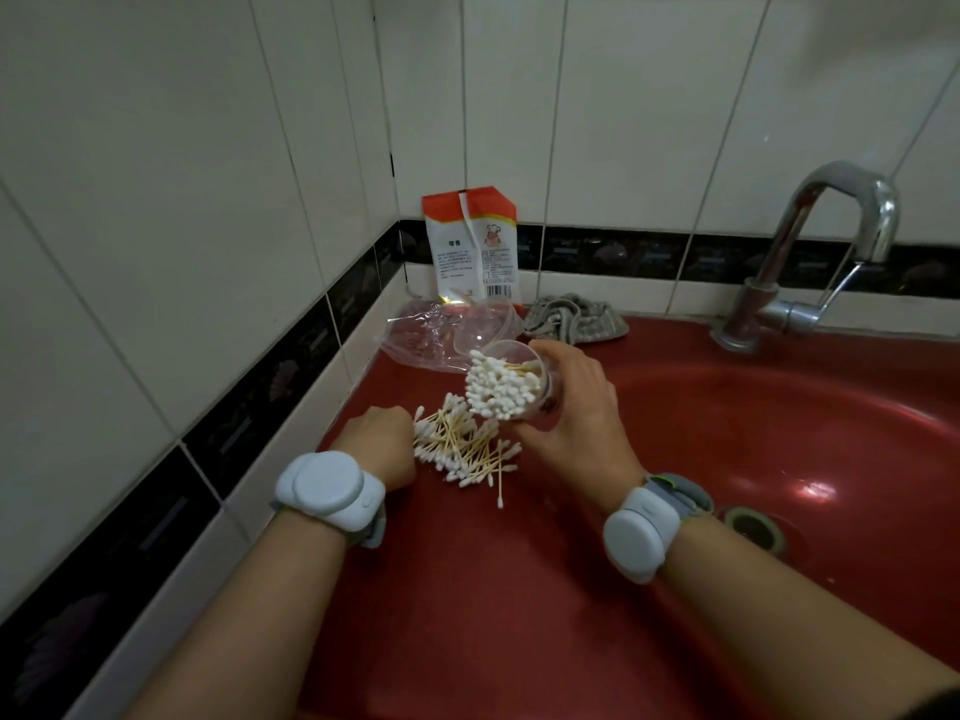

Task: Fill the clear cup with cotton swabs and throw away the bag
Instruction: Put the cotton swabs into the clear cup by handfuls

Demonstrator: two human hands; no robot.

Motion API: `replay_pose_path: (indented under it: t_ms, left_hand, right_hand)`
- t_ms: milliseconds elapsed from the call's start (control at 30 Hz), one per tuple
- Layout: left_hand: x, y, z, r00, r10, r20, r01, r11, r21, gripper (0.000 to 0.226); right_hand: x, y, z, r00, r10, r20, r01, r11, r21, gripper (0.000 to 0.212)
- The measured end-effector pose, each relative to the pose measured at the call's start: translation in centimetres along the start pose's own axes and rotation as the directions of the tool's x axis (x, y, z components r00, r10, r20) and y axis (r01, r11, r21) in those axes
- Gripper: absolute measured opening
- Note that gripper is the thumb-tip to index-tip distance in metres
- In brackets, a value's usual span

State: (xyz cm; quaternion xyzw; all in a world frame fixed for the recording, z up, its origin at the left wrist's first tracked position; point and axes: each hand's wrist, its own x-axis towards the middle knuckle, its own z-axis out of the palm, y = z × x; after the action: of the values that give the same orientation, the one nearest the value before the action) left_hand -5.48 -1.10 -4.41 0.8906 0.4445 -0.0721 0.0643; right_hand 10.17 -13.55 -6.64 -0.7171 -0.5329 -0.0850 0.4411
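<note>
My right hand (571, 407) grips the clear cup (543, 392), tilted toward the left, with a thick bunch of cotton swabs (498, 388) sticking out of its mouth. A loose pile of swabs (462, 449) lies on the red sink ledge just below the cup. My left hand (382, 444) rests at the left edge of that pile with its fingers curled; what they hold is hidden. The empty clear plastic bag (426, 337) lies crumpled behind the cup, near the wall corner.
A red and white packet (470, 246) leans against the tiled wall. A grey cloth (571, 319) lies beside it. The chrome faucet (810, 252) stands at the right, and the red basin (779, 433) with its drain (753, 527) lies below it.
</note>
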Motion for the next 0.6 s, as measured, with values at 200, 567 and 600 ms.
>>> replay_pose_path:
  t_ms: [200,567,600]
  left_hand:
    - [-0.9,-1.3,-1.6,0.998,0.022,-0.056,-0.036,0.960,-0.276,0.009]
    - [-0.2,-2.8,0.6,0.998,0.057,-0.027,-0.059,0.724,-0.687,0.013]
    - [-0.1,-3.0,0.9,0.998,0.050,-0.032,-0.058,0.726,-0.685,0.013]
  right_hand:
    - [-0.2,0.1,0.0,1.000,0.005,0.010,-0.005,1.000,0.001,0.073]
    - [-0.3,-0.4,0.5,1.000,-0.022,-0.001,0.022,1.000,0.020,0.072]
    - [-0.4,-0.4,0.5,1.000,-0.026,0.002,0.026,0.999,0.021,0.072]
